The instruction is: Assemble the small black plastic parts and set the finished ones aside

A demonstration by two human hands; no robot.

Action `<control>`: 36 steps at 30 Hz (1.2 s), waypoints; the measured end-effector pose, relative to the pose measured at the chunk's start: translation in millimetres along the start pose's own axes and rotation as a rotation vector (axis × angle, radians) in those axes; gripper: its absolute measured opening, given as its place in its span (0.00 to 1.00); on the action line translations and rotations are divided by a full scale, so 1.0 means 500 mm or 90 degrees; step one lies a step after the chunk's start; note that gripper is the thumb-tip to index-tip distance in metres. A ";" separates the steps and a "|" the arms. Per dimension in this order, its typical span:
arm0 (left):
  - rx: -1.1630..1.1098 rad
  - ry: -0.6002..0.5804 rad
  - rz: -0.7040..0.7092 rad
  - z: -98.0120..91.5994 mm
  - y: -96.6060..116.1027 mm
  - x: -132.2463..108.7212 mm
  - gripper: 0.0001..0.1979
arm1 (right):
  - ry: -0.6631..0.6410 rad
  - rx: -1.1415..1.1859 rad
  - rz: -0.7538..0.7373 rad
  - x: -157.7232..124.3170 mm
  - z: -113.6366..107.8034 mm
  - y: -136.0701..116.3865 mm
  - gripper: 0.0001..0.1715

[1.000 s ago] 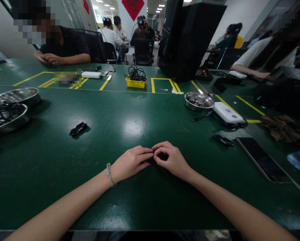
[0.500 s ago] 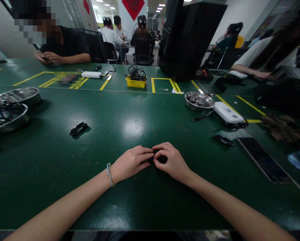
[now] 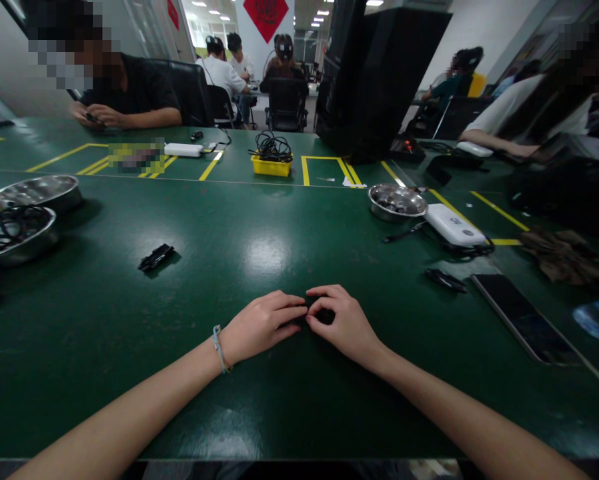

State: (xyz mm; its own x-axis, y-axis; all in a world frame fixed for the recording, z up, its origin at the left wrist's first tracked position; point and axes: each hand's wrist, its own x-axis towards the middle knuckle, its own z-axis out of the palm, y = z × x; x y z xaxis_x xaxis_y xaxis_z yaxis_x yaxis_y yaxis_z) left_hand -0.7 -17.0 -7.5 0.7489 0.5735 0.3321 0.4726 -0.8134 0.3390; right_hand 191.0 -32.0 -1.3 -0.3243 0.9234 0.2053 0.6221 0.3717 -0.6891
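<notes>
Near the front middle of the green table (image 3: 219, 427), my two hands meet at the fingertips. My left hand (image 3: 267, 320), a light blue cord at its wrist, has its fingers stretched out with the thumb a little apart. My right hand (image 3: 344, 323) is closed in a pinch, thumb tip to index tip, forming a ring. Between the fingertips shows a small dark thing (image 3: 311, 303), mostly covered; its kind cannot be made out. Ahead to the left lies a black clip-like piece (image 3: 156, 257), and a similar black piece (image 3: 445, 280) is at right.
Steel bowls (image 3: 69, 193) stand at left, one with black cables. A steel bowl (image 3: 397, 215) of small parts, a white power bank (image 3: 454, 225) and a phone (image 3: 524, 319) are at right. Farther back are a yellow bin (image 3: 271, 167) of cables and a black case (image 3: 379, 80). Other people sit around.
My right hand's upper fingers shift very slightly. My left hand holds nearly the same place, and the things on the table stay put.
</notes>
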 end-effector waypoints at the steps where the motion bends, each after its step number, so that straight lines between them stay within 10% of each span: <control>1: 0.002 0.002 0.001 0.000 0.000 0.000 0.12 | 0.001 0.000 0.000 0.000 0.000 0.000 0.04; 13: 0.011 0.019 0.013 0.000 0.002 0.001 0.12 | -0.002 0.010 -0.004 0.002 -0.001 0.000 0.03; 21: 0.019 0.009 0.018 0.002 -0.001 -0.003 0.13 | 0.037 -0.013 0.039 0.035 -0.090 0.060 0.10; 36: 0.017 0.005 0.014 0.004 -0.001 -0.003 0.14 | -0.104 -0.128 0.059 0.046 -0.083 0.074 0.04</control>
State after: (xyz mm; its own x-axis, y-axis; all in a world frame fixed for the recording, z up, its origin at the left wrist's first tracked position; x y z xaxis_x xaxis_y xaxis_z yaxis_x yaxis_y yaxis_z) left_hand -1.1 -17.5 -9.8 0.7552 0.5562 0.3468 0.4685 -0.8281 0.3078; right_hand 236.3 6.8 6.7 -0.3597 0.9328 0.0218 0.7778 0.3127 -0.5451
